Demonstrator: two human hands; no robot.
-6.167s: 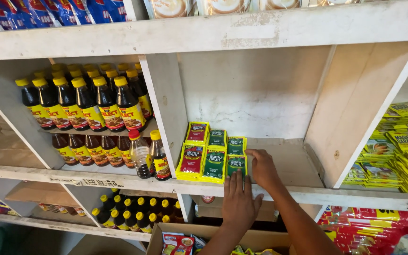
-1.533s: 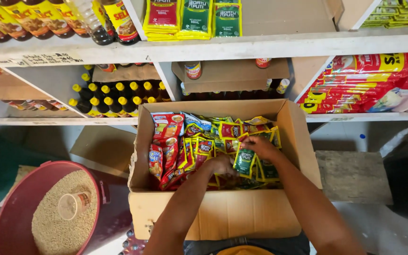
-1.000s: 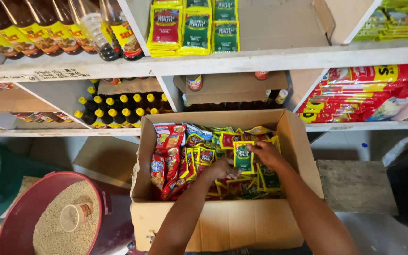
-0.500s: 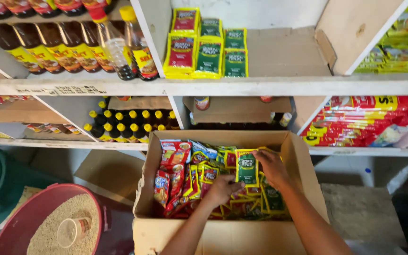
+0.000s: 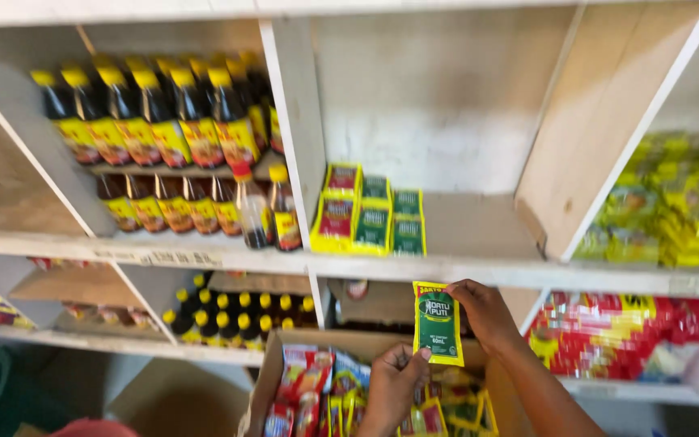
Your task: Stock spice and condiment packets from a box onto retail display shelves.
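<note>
My right hand (image 5: 485, 312) pinches the top of a green and yellow sachet (image 5: 437, 322) and holds it upright just below the shelf edge. My left hand (image 5: 394, 382) touches the sachet's lower edge with the thumb and fingers. Beneath both hands sits an open cardboard box (image 5: 270, 380) full of red, green and yellow sachets. On the shelf above, rows of matching red and green sachets (image 5: 372, 220) lie stacked at the left of a white wooden compartment (image 5: 479, 222).
Dark sauce bottles with yellow caps (image 5: 163, 113) fill the left compartment on two tiers. More small bottles (image 5: 240, 311) stand on the lower shelf. Yellow-green packets (image 5: 673, 198) pile at the right, red packets (image 5: 616, 332) below them. A slanted wooden divider (image 5: 600, 129) bounds the compartment.
The view has tilted up from the box to the shelves. Both hands have lifted one green sachet out of the box, up toward the shelf edge.
</note>
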